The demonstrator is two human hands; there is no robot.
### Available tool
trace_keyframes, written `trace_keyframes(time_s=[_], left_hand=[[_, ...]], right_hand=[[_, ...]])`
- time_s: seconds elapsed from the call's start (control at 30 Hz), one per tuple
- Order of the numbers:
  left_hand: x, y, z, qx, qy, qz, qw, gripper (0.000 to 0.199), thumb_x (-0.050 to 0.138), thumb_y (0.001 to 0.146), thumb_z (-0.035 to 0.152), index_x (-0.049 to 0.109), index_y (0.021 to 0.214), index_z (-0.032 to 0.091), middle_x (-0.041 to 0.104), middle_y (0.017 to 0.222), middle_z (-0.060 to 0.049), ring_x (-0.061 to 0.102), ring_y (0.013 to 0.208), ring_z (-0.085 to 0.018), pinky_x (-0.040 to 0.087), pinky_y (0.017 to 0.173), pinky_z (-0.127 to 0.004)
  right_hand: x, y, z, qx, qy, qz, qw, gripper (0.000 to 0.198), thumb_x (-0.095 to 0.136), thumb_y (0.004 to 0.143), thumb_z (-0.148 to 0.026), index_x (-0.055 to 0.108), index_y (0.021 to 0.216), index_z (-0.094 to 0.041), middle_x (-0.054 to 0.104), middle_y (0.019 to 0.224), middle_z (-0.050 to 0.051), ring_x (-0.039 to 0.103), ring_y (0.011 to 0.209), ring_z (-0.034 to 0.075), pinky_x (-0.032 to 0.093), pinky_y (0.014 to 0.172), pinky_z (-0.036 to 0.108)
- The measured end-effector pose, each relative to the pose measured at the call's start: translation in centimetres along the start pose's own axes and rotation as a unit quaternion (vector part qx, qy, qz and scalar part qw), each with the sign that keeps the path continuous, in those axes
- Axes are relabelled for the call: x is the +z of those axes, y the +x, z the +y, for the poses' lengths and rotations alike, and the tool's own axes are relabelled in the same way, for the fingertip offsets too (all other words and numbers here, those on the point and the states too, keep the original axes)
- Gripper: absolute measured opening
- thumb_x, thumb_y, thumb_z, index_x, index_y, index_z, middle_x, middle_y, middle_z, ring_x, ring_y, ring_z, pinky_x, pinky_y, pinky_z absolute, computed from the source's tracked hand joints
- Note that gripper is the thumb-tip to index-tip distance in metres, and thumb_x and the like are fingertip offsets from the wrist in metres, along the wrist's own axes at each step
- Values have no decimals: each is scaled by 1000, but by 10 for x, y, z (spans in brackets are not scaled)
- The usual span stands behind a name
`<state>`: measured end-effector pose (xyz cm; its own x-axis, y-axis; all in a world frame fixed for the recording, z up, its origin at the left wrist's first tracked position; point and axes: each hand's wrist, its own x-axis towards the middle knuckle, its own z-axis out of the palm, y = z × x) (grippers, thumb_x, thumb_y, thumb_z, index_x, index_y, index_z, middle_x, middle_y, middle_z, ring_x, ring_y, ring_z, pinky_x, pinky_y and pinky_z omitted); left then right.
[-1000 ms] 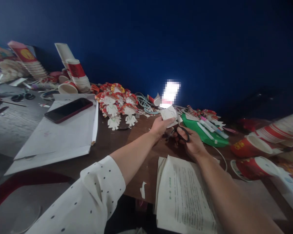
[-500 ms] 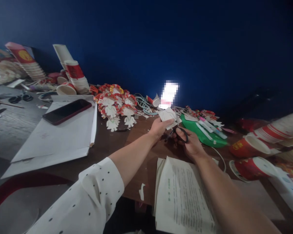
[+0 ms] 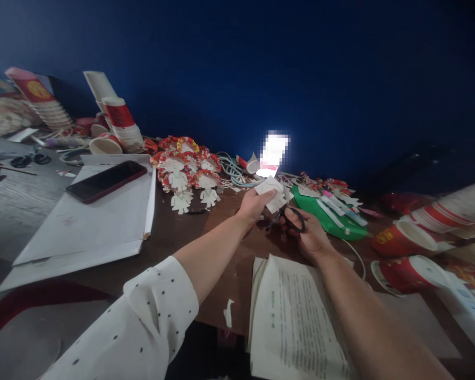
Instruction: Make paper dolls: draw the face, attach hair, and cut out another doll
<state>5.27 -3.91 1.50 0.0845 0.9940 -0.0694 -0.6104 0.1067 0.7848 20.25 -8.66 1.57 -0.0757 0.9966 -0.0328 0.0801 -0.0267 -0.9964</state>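
Over the middle of the brown table, my left hand (image 3: 253,205) pinches a small piece of white paper (image 3: 272,193) between thumb and fingers. My right hand (image 3: 307,231) is closed around black-handled scissors (image 3: 296,219), just below and to the right of the paper. The scissor blades are dark and partly hidden beneath the paper, so whether they touch it is unclear. Left of my hands lies a cluster of paper dolls (image 3: 178,177) with red-patterned headpieces. Right behind my right hand is a green pouch (image 3: 320,215) with several pens (image 3: 342,205) on it.
A phone (image 3: 106,182) rests on a white board (image 3: 98,229) at left, with stacked paper cups (image 3: 122,124) behind. A lit, blurred screen (image 3: 275,150) stands at the back. An open book (image 3: 293,316) lies in front; red cups (image 3: 406,237) stand right.
My left hand and the paper have shifted slightly left, and the paper has turned a little. My right hand stays nearly in place with the scissors.
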Motion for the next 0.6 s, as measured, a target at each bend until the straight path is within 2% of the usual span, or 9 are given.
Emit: trace_keyframes(time_s=[0.37, 0.6], left_hand=[[-2, 0, -4, -15, 27, -25, 999, 26, 75, 67, 32, 69, 84, 12, 68, 65, -6, 61, 52, -16, 50, 54, -29], [-1, -2, -3, -20, 21, -18, 999, 24, 74, 67, 29, 69, 83, 12, 69, 66, -5, 62, 57, -16, 52, 59, -29]], right_hand=[[-2, 2, 2, -4, 5, -1, 1000, 40, 76, 71, -58, 69, 81, -20, 64, 78, 2, 55, 64, 13, 34, 46, 23], [-3, 2, 3, -4, 19, 4, 1000, 37, 76, 72, -55, 67, 79, -20, 64, 77, 1, 54, 63, 12, 29, 44, 23]])
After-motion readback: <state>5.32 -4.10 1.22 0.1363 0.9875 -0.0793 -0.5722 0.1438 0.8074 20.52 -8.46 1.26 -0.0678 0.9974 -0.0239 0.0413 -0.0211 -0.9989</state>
